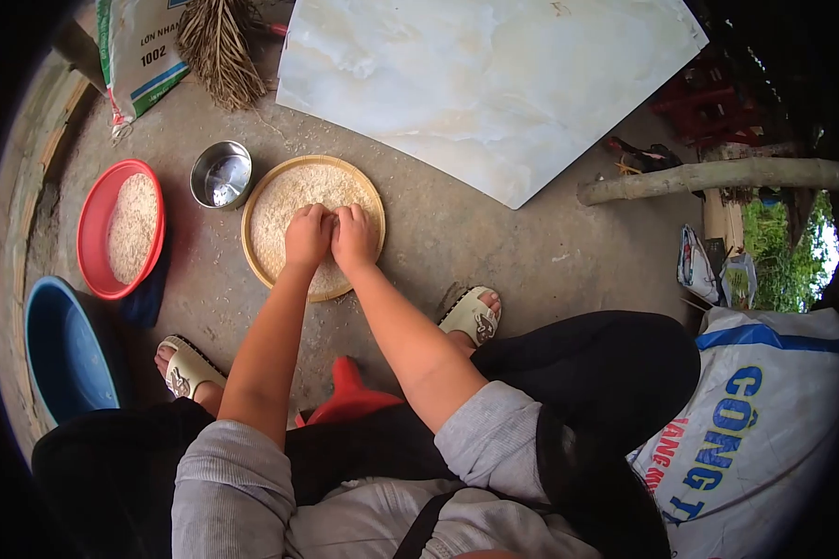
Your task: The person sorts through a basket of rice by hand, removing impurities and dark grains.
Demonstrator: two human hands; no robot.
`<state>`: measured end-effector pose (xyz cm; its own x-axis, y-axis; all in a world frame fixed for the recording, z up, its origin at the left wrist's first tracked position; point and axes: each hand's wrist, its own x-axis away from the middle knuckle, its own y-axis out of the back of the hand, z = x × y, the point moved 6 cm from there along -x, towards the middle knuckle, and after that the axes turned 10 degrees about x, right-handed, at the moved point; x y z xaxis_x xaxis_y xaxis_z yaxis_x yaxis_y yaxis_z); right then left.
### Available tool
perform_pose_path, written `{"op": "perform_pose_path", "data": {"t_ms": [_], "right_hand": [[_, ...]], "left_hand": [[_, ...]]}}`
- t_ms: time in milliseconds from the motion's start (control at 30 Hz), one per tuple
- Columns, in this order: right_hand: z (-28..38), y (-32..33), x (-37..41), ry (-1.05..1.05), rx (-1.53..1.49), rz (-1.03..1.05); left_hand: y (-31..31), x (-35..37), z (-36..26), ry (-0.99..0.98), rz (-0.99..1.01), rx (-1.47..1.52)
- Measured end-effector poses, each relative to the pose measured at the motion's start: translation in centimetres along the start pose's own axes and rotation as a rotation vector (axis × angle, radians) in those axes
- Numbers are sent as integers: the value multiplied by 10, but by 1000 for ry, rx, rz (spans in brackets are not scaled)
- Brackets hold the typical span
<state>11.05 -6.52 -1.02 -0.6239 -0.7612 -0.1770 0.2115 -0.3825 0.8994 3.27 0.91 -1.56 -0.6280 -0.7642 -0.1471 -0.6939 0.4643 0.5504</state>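
A round woven tray with a pale rim lies on the floor, spread with whitish grain that looks like rice. Over its middle, my left hand and my right hand are side by side with their fingertips close together. Both are closed, fingers curled inward and down near the grain. Whatever is between the fingers is hidden. Just left of the tray stands a steel bowl, shiny inside. Further left, a red basin holds more grain.
A blue basin stands at the left. A broom and a printed sack are at the back left. A large marble-patterned board spans the back. At the right are a chicken, a log and a white sack.
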Motion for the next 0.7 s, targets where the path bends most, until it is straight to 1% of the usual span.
{"op": "perform_pose_path", "data": {"t_ms": [67, 133, 200, 233, 300, 333, 367, 400, 433, 467, 500, 533, 600, 633, 667, 700], "right_hand": [[-3, -4, 0, -29, -1, 48], [-1, -2, 0, -24, 2, 43], [-1, -1, -1, -18, 5, 40], [0, 1, 0, 7, 25, 40], [3, 4, 1, 34, 42, 43], [6, 10, 2, 65, 44, -31], [9, 17, 3, 96, 46, -105], [6, 13, 4, 97, 43, -101], [4, 7, 4, 116, 42, -47], [4, 0, 4, 135, 40, 7], [5, -1, 3, 135, 36, 10], [4, -2, 3, 110, 29, 16], [3, -5, 1, 85, 20, 22], [0, -7, 1, 46, -29, 24], [-4, -9, 0, 6, -77, 25], [-3, -7, -2, 7, -79, 26]], "left_hand": [[7, -2, -3, 23, -13, -19], [14, -2, -9, -9, -18, -63], [22, -2, -13, -89, -114, -130], [22, -1, -12, -87, -113, -132], [27, 3, -21, -242, -227, -182], [25, 6, -18, -239, -228, -185], [22, 11, -18, -287, -222, -207], [20, 15, -18, -335, -215, -230], [20, 17, -16, -331, -215, -235], [17, 17, -11, -277, -154, -191], [15, 17, -9, -222, -95, -146], [15, 17, -10, -219, -95, -150], [9, 10, -5, -101, -12, -156], [10, 8, -6, -150, -64, -115], [10, 8, -6, -148, -65, -117], [13, 8, -6, -129, -111, -75]]}}
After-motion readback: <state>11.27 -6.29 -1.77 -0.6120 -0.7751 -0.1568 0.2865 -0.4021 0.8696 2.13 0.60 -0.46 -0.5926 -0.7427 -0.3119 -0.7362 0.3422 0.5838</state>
